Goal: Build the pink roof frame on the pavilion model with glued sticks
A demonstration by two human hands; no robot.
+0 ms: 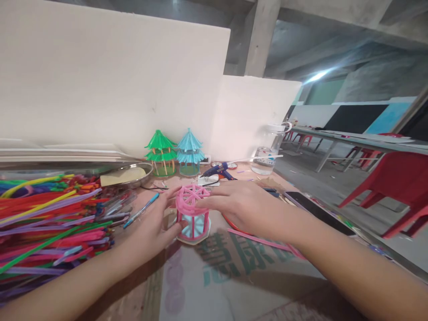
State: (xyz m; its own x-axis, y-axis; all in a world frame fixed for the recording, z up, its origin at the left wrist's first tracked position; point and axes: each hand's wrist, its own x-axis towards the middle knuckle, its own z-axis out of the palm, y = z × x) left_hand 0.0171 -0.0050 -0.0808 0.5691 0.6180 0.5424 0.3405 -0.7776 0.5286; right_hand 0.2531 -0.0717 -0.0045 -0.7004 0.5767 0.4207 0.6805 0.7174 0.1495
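Left fingers: left hand (152,227) open, fingers spread along the left side of the pink straw pavilion (193,214), thumb at its base.
Right fingers: right hand (242,206) flat, fingertips pressed together on the pavilion's spoked top rim.
Pavilion: upright on cardboard (234,276), between both hands, touched from left and above.
Just beside: blue pen (141,210) left; loose pink straw (257,240) under the right wrist.
Further: heap of coloured straws (50,223), green pavilion (161,154), blue pavilion (189,152), glue gun (219,170), clear jar (269,154).
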